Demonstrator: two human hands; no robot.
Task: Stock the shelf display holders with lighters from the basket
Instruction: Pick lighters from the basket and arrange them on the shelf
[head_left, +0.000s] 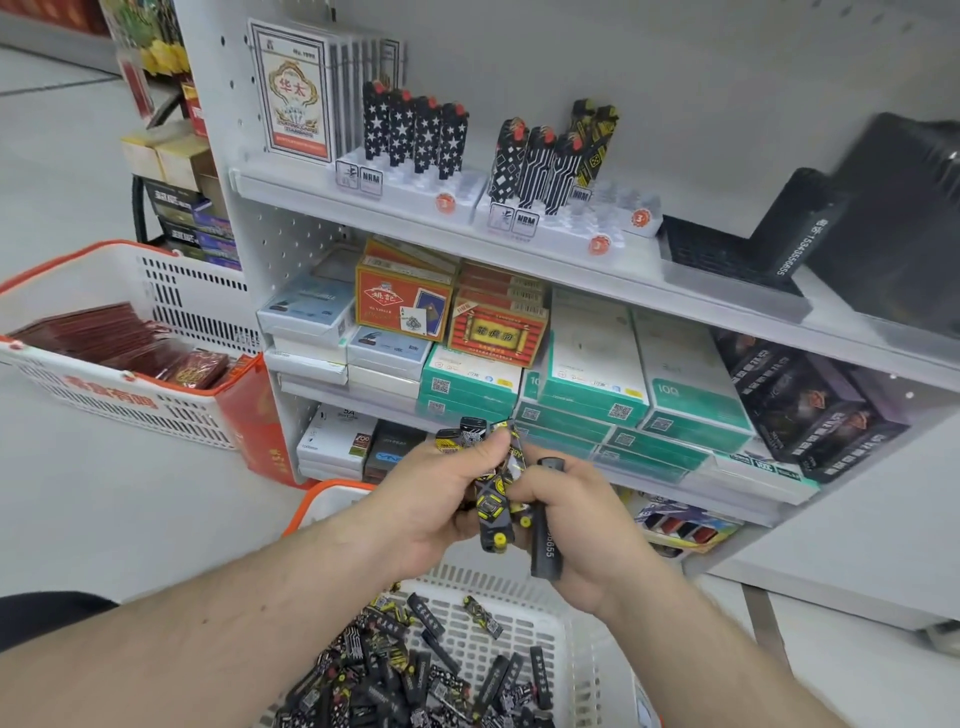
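Head view:
L hand (431, 499): fingers curled tight round a bunch of yellow-black lighters (493, 499), thumb on top.
R hand (587, 540): clamped on dark lighter (545, 540), touching the bunch.
Basket (550, 649): below hands, loose lighters inside.
Display holders (566, 228): top shelf, partly filled.

Black-and-yellow lighters (493, 499) bunched upright above the basket (566, 654), perhaps five; holders (415, 182) part-filled.

Two hands are seen: left hand (441, 499), right hand (587, 535). Two white baskets are counted: the near basket (545, 623) and the far basket (171, 291). Two display holders are seen: left holder (415, 189) with four star lighters (415, 132), right holder (566, 223) with roughly five patterned lighters (550, 156), overlap obscuring the count.
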